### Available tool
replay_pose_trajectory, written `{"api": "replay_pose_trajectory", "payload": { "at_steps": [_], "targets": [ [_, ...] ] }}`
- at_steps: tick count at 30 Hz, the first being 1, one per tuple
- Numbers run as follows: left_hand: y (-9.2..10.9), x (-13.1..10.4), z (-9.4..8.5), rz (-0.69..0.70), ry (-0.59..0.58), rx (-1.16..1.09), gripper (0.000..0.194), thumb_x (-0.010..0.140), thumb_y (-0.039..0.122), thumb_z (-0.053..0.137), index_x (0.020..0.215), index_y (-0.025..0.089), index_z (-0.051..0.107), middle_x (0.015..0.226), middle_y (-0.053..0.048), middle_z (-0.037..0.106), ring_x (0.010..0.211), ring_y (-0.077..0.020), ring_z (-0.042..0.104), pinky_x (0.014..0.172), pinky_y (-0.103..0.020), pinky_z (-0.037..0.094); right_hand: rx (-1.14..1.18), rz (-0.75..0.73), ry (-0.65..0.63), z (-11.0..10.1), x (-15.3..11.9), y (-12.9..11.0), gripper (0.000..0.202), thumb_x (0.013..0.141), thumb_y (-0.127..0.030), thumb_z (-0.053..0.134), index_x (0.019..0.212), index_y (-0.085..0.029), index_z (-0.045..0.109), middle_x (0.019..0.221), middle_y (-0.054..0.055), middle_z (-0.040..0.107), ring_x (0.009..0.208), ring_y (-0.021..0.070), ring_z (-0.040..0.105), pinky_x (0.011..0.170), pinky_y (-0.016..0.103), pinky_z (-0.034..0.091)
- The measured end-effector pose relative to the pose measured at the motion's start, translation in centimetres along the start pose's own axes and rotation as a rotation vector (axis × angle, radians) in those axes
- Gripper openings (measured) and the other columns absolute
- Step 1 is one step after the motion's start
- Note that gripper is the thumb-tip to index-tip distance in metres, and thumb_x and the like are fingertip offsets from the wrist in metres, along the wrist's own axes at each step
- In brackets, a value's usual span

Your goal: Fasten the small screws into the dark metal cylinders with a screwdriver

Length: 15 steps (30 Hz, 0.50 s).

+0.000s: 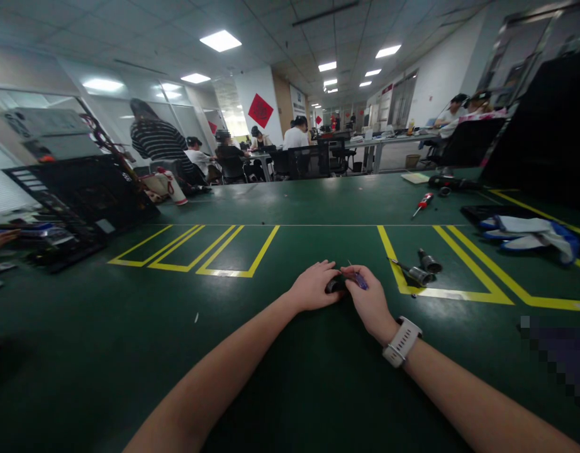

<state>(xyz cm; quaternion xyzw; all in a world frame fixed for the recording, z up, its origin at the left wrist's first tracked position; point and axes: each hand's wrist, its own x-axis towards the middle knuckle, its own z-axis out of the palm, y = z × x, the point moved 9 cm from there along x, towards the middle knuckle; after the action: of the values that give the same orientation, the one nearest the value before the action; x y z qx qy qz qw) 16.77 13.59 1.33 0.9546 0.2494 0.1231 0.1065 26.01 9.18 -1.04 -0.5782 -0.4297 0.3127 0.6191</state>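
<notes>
Low over the green table, my left hand [313, 286] has its fingers curled round a small black rounded part [334, 286], pressing it against the tabletop. My right hand [368, 299] is closed beside it, pinching a slim tool with a purple handle [362, 281]. A thin shaft seems to stick up near its fingertips; the tool's exact kind is too small to make out. The two hands nearly touch, and the fingers hide much of the black part. To the right of my right hand lie two grey metal socket-like pieces [421, 275] [430, 260].
Yellow tape outlines [252, 264] mark the green table [252, 352]. At the right are a red screwdriver [424, 202], a dark power tool [453, 183] and white-blue gloves [530, 231]. A black panel [87, 195] leans at the left. Another person's hand [2, 239] shows at the left edge.
</notes>
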Motion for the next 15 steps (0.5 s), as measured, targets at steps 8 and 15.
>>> {"api": "replay_pose_trajectory", "payload": {
  "at_steps": [8, 15],
  "targets": [
    [1.8, -3.2, -1.3, -0.016, 0.038, -0.068, 0.034, 0.076, 0.036, 0.059, 0.104, 0.016, 0.058, 0.128, -0.015, 0.052, 0.125, -0.0280, 0.042, 0.103, -0.049, 0.032, -0.029, -0.014, 0.006, 0.0, 0.2, 0.3, 0.018, 0.071, -0.021, 0.052, 0.089, -0.020, 0.057, 0.099, 0.005, 0.062, 0.094, 0.0203, 0.058, 0.086, 0.040, 0.043],
    [4.0, -6.9, -1.3, -0.005, -0.069, -0.059, 0.036, 0.077, 0.042, 0.059, 0.103, 0.018, 0.054, 0.132, -0.014, 0.049, 0.125, -0.0264, 0.041, 0.104, -0.049, 0.031, -0.157, -0.046, -0.099, 1.2, 0.1, -0.1, 0.018, 0.074, -0.022, 0.050, 0.090, -0.023, 0.057, 0.103, 0.004, 0.062, 0.102, 0.0209, 0.056, 0.091, 0.041, 0.040]
  ]
}}
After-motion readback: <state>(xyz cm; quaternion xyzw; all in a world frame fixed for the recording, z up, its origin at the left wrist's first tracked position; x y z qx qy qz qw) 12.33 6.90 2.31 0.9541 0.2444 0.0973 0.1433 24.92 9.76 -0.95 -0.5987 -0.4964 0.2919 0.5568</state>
